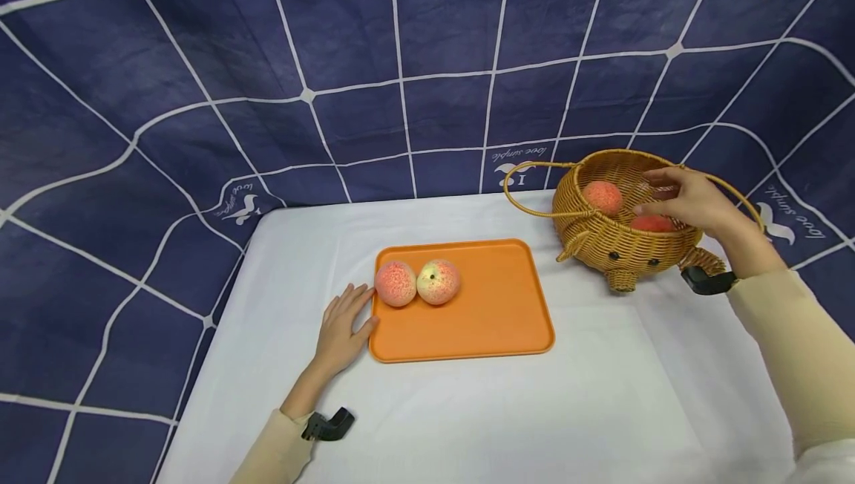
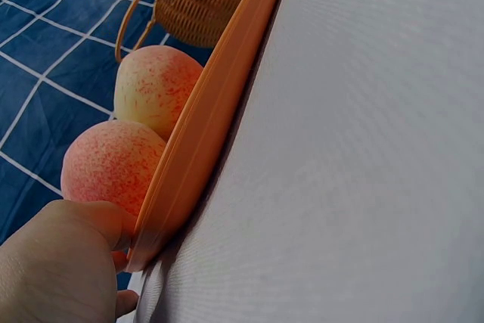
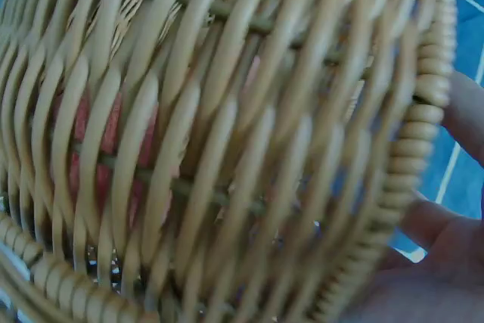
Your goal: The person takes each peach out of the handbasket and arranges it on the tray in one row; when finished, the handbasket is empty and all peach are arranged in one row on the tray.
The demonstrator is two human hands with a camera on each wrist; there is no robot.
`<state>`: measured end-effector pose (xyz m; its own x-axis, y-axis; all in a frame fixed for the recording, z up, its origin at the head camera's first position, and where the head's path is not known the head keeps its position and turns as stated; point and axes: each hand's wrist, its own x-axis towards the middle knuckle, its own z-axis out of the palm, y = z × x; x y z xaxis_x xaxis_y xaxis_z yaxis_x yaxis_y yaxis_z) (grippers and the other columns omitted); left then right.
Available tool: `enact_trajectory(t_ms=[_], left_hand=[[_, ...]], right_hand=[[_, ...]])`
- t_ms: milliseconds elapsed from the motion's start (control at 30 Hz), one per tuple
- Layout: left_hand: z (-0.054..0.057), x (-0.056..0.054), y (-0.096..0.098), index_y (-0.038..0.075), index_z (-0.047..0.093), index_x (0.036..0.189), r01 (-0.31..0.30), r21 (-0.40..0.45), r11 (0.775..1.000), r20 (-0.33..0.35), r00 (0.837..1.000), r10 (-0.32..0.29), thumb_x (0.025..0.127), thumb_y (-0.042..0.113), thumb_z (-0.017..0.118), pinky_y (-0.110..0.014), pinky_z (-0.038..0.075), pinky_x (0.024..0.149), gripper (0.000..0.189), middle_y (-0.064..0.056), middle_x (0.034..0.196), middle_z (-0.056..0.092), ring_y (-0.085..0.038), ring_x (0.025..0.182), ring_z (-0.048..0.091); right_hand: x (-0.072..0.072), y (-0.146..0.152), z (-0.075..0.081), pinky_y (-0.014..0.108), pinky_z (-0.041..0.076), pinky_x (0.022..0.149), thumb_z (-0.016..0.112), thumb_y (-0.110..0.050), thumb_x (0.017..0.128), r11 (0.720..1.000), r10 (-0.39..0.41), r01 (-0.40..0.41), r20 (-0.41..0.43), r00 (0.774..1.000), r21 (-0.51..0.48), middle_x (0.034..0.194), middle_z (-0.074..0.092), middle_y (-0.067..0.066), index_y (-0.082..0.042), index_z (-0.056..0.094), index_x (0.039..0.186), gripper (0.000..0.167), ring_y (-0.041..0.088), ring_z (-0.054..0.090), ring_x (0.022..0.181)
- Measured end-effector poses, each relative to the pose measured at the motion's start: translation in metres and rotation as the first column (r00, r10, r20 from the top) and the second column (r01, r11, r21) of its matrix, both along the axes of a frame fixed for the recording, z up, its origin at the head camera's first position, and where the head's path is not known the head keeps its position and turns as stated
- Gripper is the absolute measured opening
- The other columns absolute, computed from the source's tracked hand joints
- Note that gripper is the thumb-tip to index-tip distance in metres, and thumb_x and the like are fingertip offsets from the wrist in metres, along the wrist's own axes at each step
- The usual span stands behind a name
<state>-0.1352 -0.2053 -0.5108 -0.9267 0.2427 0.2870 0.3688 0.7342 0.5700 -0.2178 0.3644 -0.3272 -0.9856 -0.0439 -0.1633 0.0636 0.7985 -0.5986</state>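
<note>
My left hand (image 1: 344,332) lies by the left edge of an orange tray (image 1: 494,298), fingers loosely extended and thumb at the rim. On the tray, two peaches sit side by side: a pinkish peach (image 1: 395,283) nearest the hand and a yellower peach (image 1: 439,281). My right hand (image 1: 695,202) reaches over the mouth of a wicker basket (image 1: 581,239), its fingers parted and nothing between them. A red-orange peach (image 1: 603,197) and a redder peach (image 1: 652,224) lie inside, the latter just below the hand. Basket weave (image 3: 227,149) hides most of the right wrist view.
The basket has an animal face and a looped handle (image 1: 528,209) jutting left toward the tray. A white cloth (image 1: 467,417) covers the table. Dark blue gridded fabric (image 1: 441,46) hangs behind and at the sides. Each wrist wears a black camera strap (image 1: 327,424).
</note>
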Motion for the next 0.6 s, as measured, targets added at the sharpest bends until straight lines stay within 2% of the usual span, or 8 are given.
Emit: enact_trajectory(t_ms=[33, 100, 133, 233, 367, 433, 533, 600], left_hand=[[0.0, 0.0, 0.0, 0.007, 0.054, 0.139, 0.0, 0.001, 1.0, 0.001, 1.0, 0.0, 0.091, 0.025, 0.065, -0.06, 0.017, 0.117, 0.053, -0.018, 0.146, 0.05, -0.041, 0.142, 0.034], [0.0, 0.001, 0.001, 0.007, 0.054, 0.139, 0.0, 0.004, 1.0, 0.006, 1.0, 0.0, 0.091, 0.025, 0.065, -0.06, 0.017, 0.117, 0.053, -0.017, 0.146, 0.049, -0.041, 0.142, 0.034], [0.0, 0.001, 0.002, 0.007, 0.054, 0.139, 0.0, 0.004, 1.0, 0.008, 1.0, 0.0, 0.091, 0.025, 0.065, -0.059, 0.017, 0.117, 0.053, -0.017, 0.146, 0.049, -0.04, 0.143, 0.034], [0.0, 0.001, 0.003, 0.008, 0.054, 0.14, 0.0, -0.005, 1.0, 0.01, 1.0, 0.0, 0.091, 0.025, 0.065, -0.059, 0.017, 0.118, 0.053, -0.017, 0.146, 0.049, -0.04, 0.143, 0.034], [0.001, 0.0, 0.004, 0.008, 0.054, 0.14, 0.002, -0.003, 1.0, 0.003, 1.0, -0.002, 0.091, 0.025, 0.065, -0.059, 0.017, 0.118, 0.053, -0.016, 0.146, 0.049, -0.04, 0.143, 0.034], [0.001, 0.0, 0.004, 0.007, 0.054, 0.139, 0.002, 0.0, 1.0, 0.001, 1.0, -0.002, 0.09, 0.025, 0.065, -0.059, 0.017, 0.117, 0.053, -0.017, 0.146, 0.05, -0.04, 0.143, 0.034], [0.001, -0.001, 0.005, 0.007, 0.054, 0.139, 0.007, 0.0, 1.0, -0.001, 1.0, -0.007, 0.09, 0.025, 0.065, -0.059, 0.018, 0.117, 0.053, -0.017, 0.146, 0.05, -0.04, 0.142, 0.034], [0.0, -0.001, 0.005, 0.007, 0.054, 0.139, 0.011, -0.008, 1.0, -0.007, 1.0, -0.011, 0.09, 0.025, 0.065, -0.06, 0.018, 0.117, 0.053, -0.017, 0.146, 0.05, -0.04, 0.142, 0.034]], right_hand=[[-0.003, 0.002, -0.002, 0.047, 0.049, 0.097, 0.071, -0.035, 0.089, 1.0, 0.004, -0.004, 0.02, 1.0, 0.007, 0.147, 0.033, 0.033, 0.002, 0.027, 0.151, 0.085, 0.051, 0.037, 0.129], [-0.008, 0.004, -0.005, 0.066, 0.037, 0.102, 0.07, -0.034, 0.09, 1.0, 0.008, -0.01, 0.057, 0.998, 0.017, 0.147, 0.031, 0.035, 0.004, 0.027, 0.15, 0.083, 0.053, 0.036, 0.129], [-0.009, 0.005, -0.007, 0.065, 0.037, 0.102, 0.07, -0.033, 0.089, 1.0, 0.007, -0.008, 0.072, 0.997, 0.021, 0.146, 0.031, 0.036, 0.004, 0.028, 0.149, 0.082, 0.053, 0.035, 0.129], [-0.013, 0.006, -0.009, 0.059, 0.043, 0.094, 0.07, -0.032, 0.089, 1.0, -0.014, 0.012, 0.103, 0.995, 0.017, 0.145, 0.031, 0.038, 0.005, 0.029, 0.147, 0.08, 0.052, 0.038, 0.125], [-0.017, 0.006, -0.011, 0.056, 0.042, 0.094, 0.07, -0.027, 0.089, 0.999, -0.033, 0.039, 0.135, 0.99, -0.037, 0.145, 0.027, 0.041, 0.009, 0.026, 0.147, 0.081, 0.054, 0.036, 0.127], [-0.019, 0.008, -0.014, 0.05, 0.045, 0.096, 0.069, -0.024, 0.089, 0.998, -0.037, 0.044, 0.147, 0.988, -0.045, 0.139, 0.035, 0.041, 0.01, 0.026, 0.147, 0.08, 0.05, 0.042, 0.124], [-0.023, 0.011, -0.02, 0.038, 0.054, 0.08, 0.068, -0.023, 0.09, 0.996, -0.054, 0.066, 0.183, 0.982, -0.058, 0.116, 0.053, 0.03, 0.012, 0.026, 0.145, 0.078, 0.033, 0.06, 0.097], [-0.025, 0.014, -0.023, 0.03, 0.055, 0.066, 0.069, -0.023, 0.089, 0.995, -0.07, 0.082, 0.204, 0.976, -0.049, 0.105, 0.056, 0.02, 0.013, 0.028, 0.144, 0.077, 0.018, 0.061, 0.081]])
